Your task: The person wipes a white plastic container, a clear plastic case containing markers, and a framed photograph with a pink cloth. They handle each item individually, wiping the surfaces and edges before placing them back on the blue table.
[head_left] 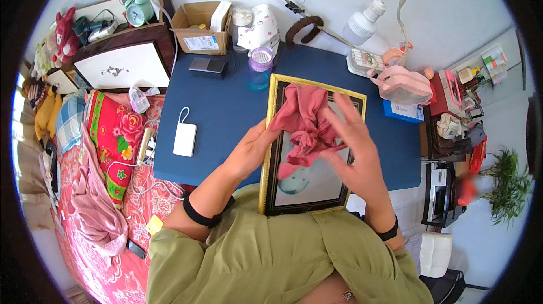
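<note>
Blue table (220,114) before us | our left hand (250,147) grips the gold frame (270,193) | our right hand (358,148) spread wide at pink cloth (302,117), contact unclear

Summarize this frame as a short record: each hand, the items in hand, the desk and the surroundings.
Left hand: grips the left edge of the picture frame
Right hand: fingers spread beside the cloth; contact unclear
Picture frame: gold rim, black border, tilted
Cloth: pinkish red, crumpled, over the frame's front
Desk: blue; white device with loop, purple-rimmed cup, cardboard box
Left side: floral red pillow
Right side: green plant
</note>
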`<state>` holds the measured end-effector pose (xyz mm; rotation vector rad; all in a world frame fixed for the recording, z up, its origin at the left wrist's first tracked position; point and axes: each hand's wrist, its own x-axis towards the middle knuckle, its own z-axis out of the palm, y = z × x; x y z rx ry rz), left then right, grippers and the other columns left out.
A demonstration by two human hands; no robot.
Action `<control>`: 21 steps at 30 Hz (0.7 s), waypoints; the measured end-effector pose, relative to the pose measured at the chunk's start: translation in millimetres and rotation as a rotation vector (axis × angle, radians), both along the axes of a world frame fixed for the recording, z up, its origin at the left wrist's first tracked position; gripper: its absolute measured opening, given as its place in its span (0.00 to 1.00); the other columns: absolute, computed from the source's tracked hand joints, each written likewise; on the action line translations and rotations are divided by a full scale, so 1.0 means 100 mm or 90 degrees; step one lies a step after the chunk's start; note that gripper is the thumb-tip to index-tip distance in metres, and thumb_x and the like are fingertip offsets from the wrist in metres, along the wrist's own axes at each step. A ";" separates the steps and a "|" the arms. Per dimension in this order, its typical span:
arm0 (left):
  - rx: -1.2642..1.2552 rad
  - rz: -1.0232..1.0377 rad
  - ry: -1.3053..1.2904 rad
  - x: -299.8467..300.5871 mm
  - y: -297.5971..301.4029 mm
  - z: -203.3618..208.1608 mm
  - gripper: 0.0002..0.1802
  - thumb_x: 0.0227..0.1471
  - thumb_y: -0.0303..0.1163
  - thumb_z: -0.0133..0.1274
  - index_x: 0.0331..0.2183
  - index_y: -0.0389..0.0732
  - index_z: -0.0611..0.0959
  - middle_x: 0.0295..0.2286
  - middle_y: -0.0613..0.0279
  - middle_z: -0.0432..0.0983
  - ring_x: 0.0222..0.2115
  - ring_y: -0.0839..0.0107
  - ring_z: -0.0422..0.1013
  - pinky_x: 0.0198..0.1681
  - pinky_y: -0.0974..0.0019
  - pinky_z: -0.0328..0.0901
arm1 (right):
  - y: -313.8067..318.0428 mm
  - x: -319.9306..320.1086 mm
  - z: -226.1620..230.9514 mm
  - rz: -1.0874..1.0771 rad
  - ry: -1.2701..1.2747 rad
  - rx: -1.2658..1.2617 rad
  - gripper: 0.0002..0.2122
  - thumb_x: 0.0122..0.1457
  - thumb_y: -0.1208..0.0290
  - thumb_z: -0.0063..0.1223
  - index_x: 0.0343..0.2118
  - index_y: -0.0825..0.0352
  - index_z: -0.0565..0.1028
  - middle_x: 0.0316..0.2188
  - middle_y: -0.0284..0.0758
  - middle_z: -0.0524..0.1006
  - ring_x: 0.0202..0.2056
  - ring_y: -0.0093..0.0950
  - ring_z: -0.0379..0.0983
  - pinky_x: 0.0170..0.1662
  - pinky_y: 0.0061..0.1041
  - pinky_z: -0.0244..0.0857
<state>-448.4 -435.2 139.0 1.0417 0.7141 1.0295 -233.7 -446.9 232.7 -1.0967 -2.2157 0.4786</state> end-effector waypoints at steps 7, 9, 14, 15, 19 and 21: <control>0.072 0.032 -0.054 0.05 -0.05 0.02 0.23 0.64 0.39 0.34 0.54 0.36 0.68 0.47 0.65 0.68 0.46 0.76 0.62 0.52 0.72 0.56 | 0.11 -0.33 -0.09 -0.005 -0.193 0.125 0.33 0.44 0.68 0.62 0.57 0.64 0.64 0.62 0.43 0.54 0.63 0.43 0.48 0.61 0.43 0.47; 0.114 0.068 -0.051 0.07 -0.06 0.02 0.22 0.64 0.39 0.33 0.53 0.35 0.69 0.45 0.64 0.70 0.45 0.76 0.63 0.51 0.72 0.57 | 0.11 -0.44 -0.07 -0.019 -0.208 0.170 0.29 0.46 0.73 0.58 0.55 0.67 0.65 0.61 0.44 0.56 0.63 0.43 0.48 0.61 0.44 0.47; 0.211 0.143 0.037 0.06 -0.09 -0.03 0.23 0.65 0.40 0.31 0.49 0.33 0.72 0.39 0.63 0.73 0.40 0.76 0.64 0.47 0.71 0.60 | 0.15 -0.47 -0.08 0.054 -0.171 0.185 0.27 0.46 0.77 0.56 0.53 0.70 0.67 0.58 0.43 0.61 0.62 0.41 0.52 0.61 0.41 0.49; 0.189 0.132 0.018 0.07 -0.10 -0.05 0.24 0.65 0.41 0.31 0.48 0.33 0.73 0.39 0.64 0.73 0.39 0.77 0.64 0.46 0.71 0.60 | 0.15 -0.45 -0.08 0.069 -0.174 0.183 0.27 0.45 0.77 0.56 0.53 0.70 0.67 0.58 0.43 0.62 0.62 0.40 0.53 0.61 0.41 0.50; 0.075 0.114 -0.053 0.12 -0.11 -0.04 0.25 0.65 0.43 0.30 0.44 0.33 0.75 0.37 0.65 0.73 0.36 0.79 0.63 0.43 0.73 0.61 | 0.02 -0.44 -0.09 0.118 -0.195 0.160 0.25 0.47 0.77 0.54 0.52 0.71 0.68 0.56 0.41 0.64 0.61 0.39 0.56 0.61 0.39 0.51; -0.003 0.095 -0.072 0.11 -0.12 -0.06 0.26 0.65 0.45 0.30 0.42 0.34 0.76 0.36 0.66 0.73 0.35 0.80 0.63 0.42 0.74 0.61 | -0.06 -0.37 -0.19 0.154 -0.198 0.120 0.23 0.50 0.77 0.51 0.52 0.70 0.68 0.56 0.40 0.65 0.60 0.37 0.56 0.60 0.39 0.52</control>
